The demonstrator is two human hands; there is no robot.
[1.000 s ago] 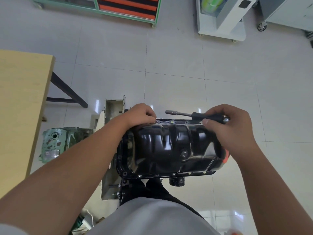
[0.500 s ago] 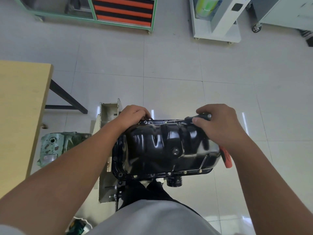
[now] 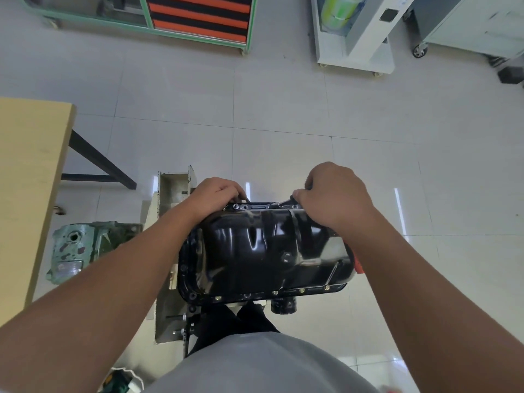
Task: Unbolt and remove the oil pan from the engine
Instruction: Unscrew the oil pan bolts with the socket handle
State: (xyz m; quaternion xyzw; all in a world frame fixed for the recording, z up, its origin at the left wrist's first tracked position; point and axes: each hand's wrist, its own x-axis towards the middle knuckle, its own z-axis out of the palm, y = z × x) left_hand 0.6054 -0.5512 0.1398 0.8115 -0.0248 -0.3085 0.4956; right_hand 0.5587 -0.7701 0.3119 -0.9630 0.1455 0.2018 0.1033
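Step in hand: unbolting, far flange. The oil pan [image 3: 266,251] sits sump-up on the engine, directly below me and between my forearms, flange seated all round as far as I can see. No worktop carries it; the engine hangs on a stand over the tiled floor [image 3: 283,109].

My right hand [image 3: 337,194] is at the far flange, right of centre, fingers curled round a dark tool handle [image 3: 286,202] whose tip points down at the flange. Most of the tool is hidden under the hand. My left hand [image 3: 218,194] is at the far left corner of the flange, fingertips curled down onto a bolt head; whether it pinches the bolt or only steadies there, I cannot tell.

Near flange: a row of bolts [image 3: 275,293] in place. So, by my judgement, the job is well short of lift-off.

Next move calls for seating the tool square on a far bolt before turning.

Containers: the pan is inverted, its inside hidden. The green cabinet [image 3: 198,21] by the far wall shows orange-and-black striped fronts; contents not visible.
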